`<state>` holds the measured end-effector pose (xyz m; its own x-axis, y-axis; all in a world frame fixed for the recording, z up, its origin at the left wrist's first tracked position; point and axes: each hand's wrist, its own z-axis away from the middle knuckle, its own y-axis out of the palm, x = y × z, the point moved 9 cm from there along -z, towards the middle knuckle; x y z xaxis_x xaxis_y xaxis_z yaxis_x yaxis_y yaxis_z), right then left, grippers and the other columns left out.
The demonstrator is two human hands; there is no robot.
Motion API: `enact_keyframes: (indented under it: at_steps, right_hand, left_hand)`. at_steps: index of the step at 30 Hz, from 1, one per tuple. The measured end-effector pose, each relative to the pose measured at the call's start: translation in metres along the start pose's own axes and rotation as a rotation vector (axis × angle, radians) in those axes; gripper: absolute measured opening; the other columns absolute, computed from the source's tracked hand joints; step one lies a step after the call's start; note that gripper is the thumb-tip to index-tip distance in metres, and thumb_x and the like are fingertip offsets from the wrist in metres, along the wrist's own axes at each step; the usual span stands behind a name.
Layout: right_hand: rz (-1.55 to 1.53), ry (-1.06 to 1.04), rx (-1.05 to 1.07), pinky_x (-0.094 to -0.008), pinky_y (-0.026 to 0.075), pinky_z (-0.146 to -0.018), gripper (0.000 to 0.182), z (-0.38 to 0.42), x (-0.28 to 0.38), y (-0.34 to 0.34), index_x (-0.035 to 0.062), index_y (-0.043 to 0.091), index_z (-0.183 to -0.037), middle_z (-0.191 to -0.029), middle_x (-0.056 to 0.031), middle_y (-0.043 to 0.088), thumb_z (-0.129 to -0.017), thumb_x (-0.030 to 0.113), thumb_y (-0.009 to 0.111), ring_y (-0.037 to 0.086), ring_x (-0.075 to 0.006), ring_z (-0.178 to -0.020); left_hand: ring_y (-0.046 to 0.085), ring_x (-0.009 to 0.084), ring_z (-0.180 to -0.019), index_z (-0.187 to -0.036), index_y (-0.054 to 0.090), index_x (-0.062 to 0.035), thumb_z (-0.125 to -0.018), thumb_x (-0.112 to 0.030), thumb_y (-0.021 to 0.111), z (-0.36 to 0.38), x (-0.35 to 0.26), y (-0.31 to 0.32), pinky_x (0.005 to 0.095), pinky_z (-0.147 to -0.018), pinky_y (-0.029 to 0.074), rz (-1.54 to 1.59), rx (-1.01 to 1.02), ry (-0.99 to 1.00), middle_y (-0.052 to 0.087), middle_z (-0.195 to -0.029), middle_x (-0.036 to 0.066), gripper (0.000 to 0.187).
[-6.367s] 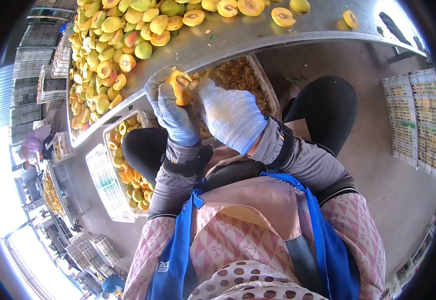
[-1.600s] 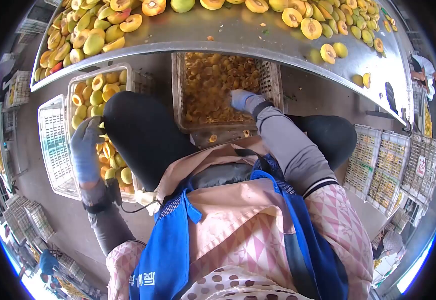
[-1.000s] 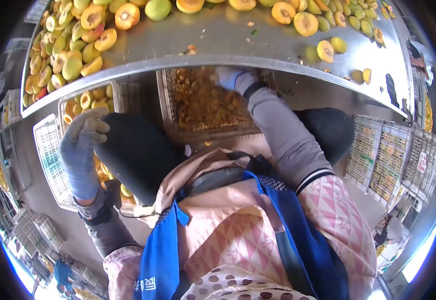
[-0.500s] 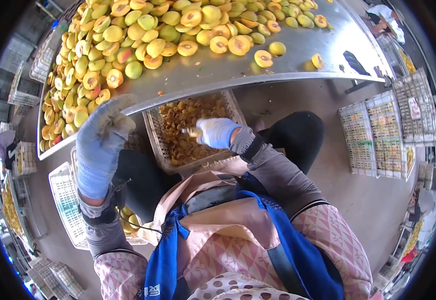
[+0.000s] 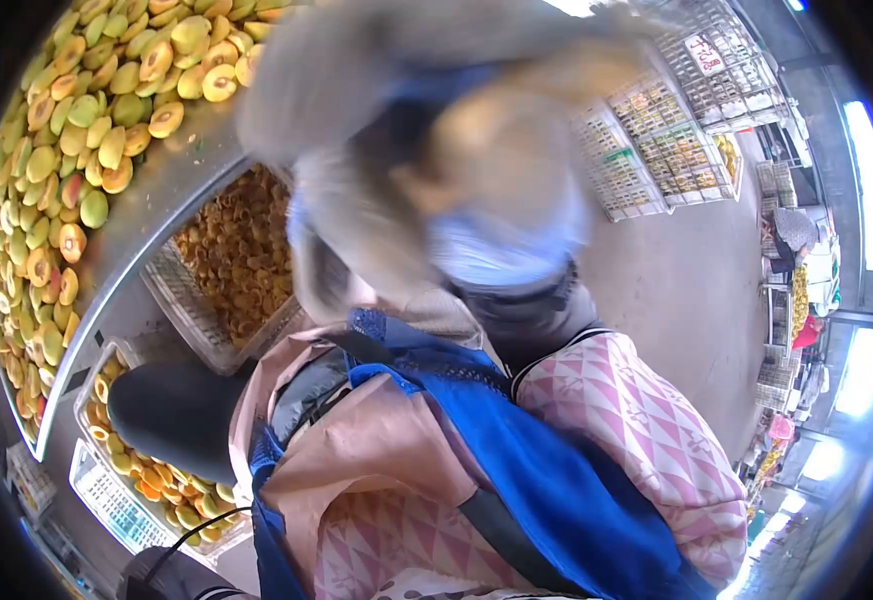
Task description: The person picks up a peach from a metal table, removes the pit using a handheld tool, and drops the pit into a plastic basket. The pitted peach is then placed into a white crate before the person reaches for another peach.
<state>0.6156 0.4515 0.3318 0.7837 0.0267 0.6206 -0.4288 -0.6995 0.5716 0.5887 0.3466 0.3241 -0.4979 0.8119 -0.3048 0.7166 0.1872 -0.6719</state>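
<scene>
My right hand, in a soiled white and blue glove, is raised close to the camera. Motion smears its fingers, and I cannot tell whether it holds anything. It covers the middle of the view and part of the metal table. Of my left arm only a dark grey sleeve shows at the bottom left; the hand is out of view. Halved yellow-green fruits are heaped on the table. Below its edge stands a crate full of brown fruit pits.
Beside my knee, a crate of fruit halves stands by a white crate. Stacked crates rise at the upper right. A person is farther off on the right, past the bare floor.
The view has swung to the right. My right hand has risen from over the pit crate toward the camera. My left hand has dropped out of view from the table edge.
</scene>
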Motion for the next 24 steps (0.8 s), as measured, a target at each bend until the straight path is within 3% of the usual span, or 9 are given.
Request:
enact_keyframes:
  at_steps: [4,24]
  right_hand:
    - [0.098,-0.103,-0.021,-0.0244,0.043,-0.044,0.018,0.019,0.034,-0.002,0.0042,0.060,-0.091,-0.078,-0.0123,0.066,-0.088,0.020,0.069,0.062,-0.0147,-0.055]
    - [0.261,-0.152,-0.123,-0.0283,0.048,-0.047,0.028,-0.001,0.035,-0.040,0.0015,0.055,-0.109,-0.089,-0.0169,0.066,-0.090,0.021,0.065,0.063,-0.0186,-0.059]
  left_hand:
    - [0.064,0.0208,-0.093,-0.100,0.065,0.0097,-0.086,-0.009,0.057,0.004,-0.001,0.011,0.0293,-0.079,0.053,-0.001,0.045,0.023,0.067,-0.107,0.018,0.024]
    - [0.063,0.0208,-0.097,-0.106,0.064,0.0094,-0.089,-0.009,0.054,0.025,0.021,-0.004,0.0292,-0.082,0.051,-0.001,0.115,-0.041,0.066,-0.111,0.017,0.027]
